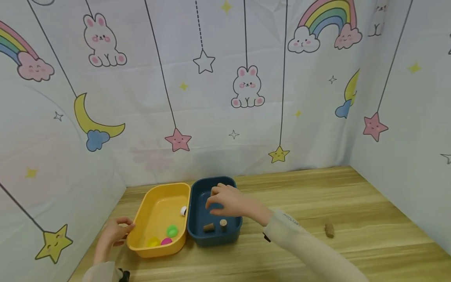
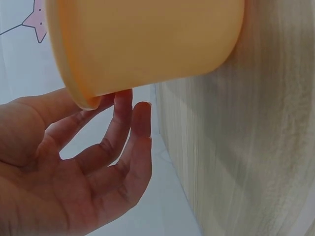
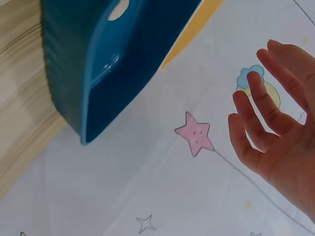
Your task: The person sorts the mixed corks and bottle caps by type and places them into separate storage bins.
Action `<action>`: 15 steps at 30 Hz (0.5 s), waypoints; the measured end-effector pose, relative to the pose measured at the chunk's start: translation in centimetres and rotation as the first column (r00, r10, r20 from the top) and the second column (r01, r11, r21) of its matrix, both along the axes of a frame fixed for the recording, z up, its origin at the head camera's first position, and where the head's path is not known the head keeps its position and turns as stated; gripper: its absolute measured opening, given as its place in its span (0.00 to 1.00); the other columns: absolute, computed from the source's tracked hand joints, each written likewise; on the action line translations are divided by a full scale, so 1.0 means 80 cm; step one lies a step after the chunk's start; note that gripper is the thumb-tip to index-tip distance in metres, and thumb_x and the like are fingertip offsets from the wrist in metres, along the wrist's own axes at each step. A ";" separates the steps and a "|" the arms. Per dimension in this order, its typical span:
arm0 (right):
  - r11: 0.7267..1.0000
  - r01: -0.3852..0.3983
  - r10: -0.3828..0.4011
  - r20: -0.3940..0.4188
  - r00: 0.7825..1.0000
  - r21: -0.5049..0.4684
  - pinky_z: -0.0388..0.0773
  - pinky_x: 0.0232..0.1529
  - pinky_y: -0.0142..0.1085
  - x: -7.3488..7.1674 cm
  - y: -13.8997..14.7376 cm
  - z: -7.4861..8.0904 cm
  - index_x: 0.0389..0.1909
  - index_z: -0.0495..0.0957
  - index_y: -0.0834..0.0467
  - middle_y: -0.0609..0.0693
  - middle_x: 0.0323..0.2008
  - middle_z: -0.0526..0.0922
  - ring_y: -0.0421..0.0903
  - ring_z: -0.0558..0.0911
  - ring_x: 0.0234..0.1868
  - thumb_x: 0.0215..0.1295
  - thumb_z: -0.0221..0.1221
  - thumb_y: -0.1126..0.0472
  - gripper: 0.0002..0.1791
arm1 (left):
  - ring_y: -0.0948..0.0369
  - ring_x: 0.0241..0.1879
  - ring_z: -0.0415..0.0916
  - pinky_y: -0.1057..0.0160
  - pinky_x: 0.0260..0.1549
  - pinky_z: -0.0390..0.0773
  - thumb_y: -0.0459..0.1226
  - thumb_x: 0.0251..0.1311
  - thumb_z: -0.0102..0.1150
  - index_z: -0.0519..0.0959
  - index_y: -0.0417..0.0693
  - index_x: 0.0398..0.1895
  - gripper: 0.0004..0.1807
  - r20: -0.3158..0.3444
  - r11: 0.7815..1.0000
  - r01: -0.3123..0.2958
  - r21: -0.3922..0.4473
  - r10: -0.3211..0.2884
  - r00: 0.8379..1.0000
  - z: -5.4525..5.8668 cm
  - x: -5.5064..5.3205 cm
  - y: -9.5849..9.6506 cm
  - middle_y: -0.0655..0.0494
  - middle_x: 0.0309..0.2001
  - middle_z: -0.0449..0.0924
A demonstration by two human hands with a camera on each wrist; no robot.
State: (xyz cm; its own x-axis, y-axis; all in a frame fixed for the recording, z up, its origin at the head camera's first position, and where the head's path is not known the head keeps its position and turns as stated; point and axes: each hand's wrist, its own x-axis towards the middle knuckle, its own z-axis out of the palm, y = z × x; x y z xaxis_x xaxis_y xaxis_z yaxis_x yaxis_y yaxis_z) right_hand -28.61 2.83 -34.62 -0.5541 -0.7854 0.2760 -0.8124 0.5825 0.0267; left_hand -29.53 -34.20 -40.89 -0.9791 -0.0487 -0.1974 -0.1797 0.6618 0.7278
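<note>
At the left end of the yellow tray, my left hand holds the rim between thumb and fingers. The left wrist view shows those fingers bent beneath the rim. My right hand hovers above the dark blue tray with loosely bent fingers and nothing in them. Inside the blue tray one cork lies on its side and another cork stands upright. The yellow tray contains a green round piece, a yellow piece, a pink piece and a white-and-black piece.
The trays stand side by side on a wood-grain table. A lone cork lies on the table to the right. White printed cloth hangs around the table's back and sides.
</note>
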 end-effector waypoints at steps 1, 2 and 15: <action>1.000 -0.008 0.008 -0.002 1.000 -0.014 0.57 0.31 0.25 0.001 0.007 -0.002 0.37 0.80 0.47 0.45 0.32 0.74 0.38 0.63 0.29 0.56 0.59 0.53 0.08 | 0.64 0.24 0.73 0.61 0.24 0.75 0.36 0.57 0.50 0.71 0.32 0.37 0.13 0.002 1.000 0.000 -0.001 0.000 1.000 0.000 0.001 0.000 0.55 0.24 0.74; 0.999 -0.019 0.019 0.004 1.000 -0.031 0.57 0.32 0.26 0.002 0.014 -0.004 0.36 0.80 0.48 0.46 0.31 0.74 0.39 0.63 0.29 0.56 0.59 0.54 0.08 | 0.64 0.24 0.73 0.61 0.24 0.75 0.36 0.57 0.50 0.71 0.32 0.36 0.12 0.003 1.000 0.001 -0.003 -0.001 1.000 0.001 0.001 0.000 0.55 0.25 0.74; 0.995 0.101 -0.100 0.049 0.994 -0.024 0.69 0.35 0.30 0.004 0.128 -0.030 0.31 0.80 0.51 0.45 0.28 0.72 0.39 0.70 0.32 0.52 0.62 0.57 0.06 | 0.64 0.22 0.74 0.61 0.22 0.74 0.35 0.56 0.50 0.71 0.31 0.35 0.12 -0.037 1.000 0.001 -0.021 -0.002 0.999 0.001 0.002 0.000 0.58 0.21 0.74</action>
State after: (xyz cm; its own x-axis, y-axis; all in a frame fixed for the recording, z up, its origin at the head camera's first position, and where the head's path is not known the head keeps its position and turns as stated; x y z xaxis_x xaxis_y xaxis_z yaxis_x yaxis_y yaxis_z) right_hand -28.27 13.06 -37.00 -0.6429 -0.7178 0.2672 -0.7496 0.6614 -0.0270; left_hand -29.39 -34.17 -40.84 -0.9858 -0.0510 -0.1598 -0.1518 0.6769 0.7203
